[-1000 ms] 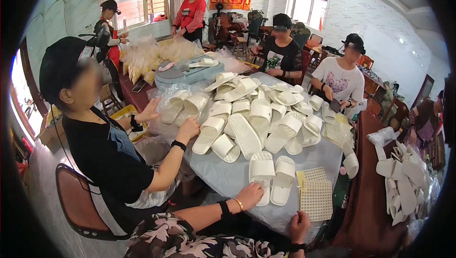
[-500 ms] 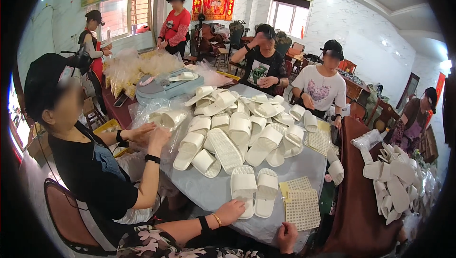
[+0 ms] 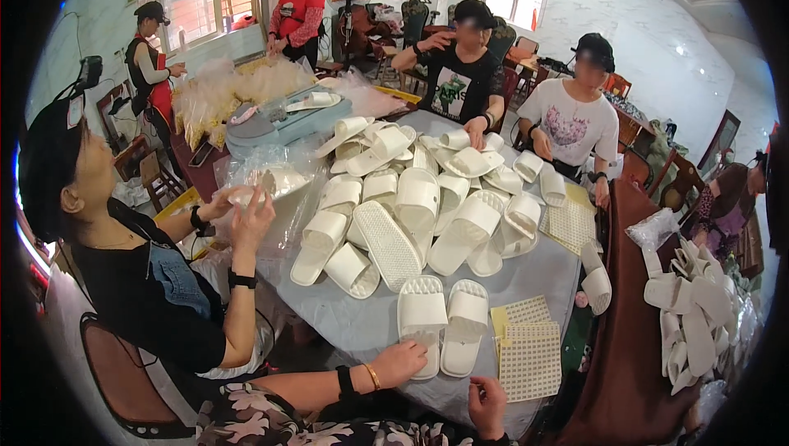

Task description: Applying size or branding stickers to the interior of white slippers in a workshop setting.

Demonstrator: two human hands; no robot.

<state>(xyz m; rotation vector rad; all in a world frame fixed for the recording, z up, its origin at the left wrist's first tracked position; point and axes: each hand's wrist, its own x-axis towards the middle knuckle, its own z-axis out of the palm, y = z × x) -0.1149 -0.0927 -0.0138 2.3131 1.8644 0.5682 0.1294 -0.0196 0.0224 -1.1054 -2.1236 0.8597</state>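
Two slippers: white pair (image 3: 444, 323) lies side by side at table (image 3: 362, 327) near edge, within reach.
Left hand (image 3: 399, 361): loosely curled, fingers resting on left slipper's heel, steadying it.
Right hand (image 3: 488, 403): half-closed, holding nothing, resting on the edge beside perforated sheets (image 3: 530, 356).

Tabletop (image 3: 362, 327), covered with a grey cloth, bearing a broad heap of white slippers (image 3: 415, 208) across its middle. Near the front edge lies a separate pair of white slippers (image 3: 444, 323), side by side, toes pointing away. Just beside the pair, to the right, lie dotted cream sheets (image 3: 528, 356), partly overlapping; a further dotted sheet (image 3: 571, 223) lies at the right edge. At the far left rests a clear plastic bag (image 3: 275, 179).
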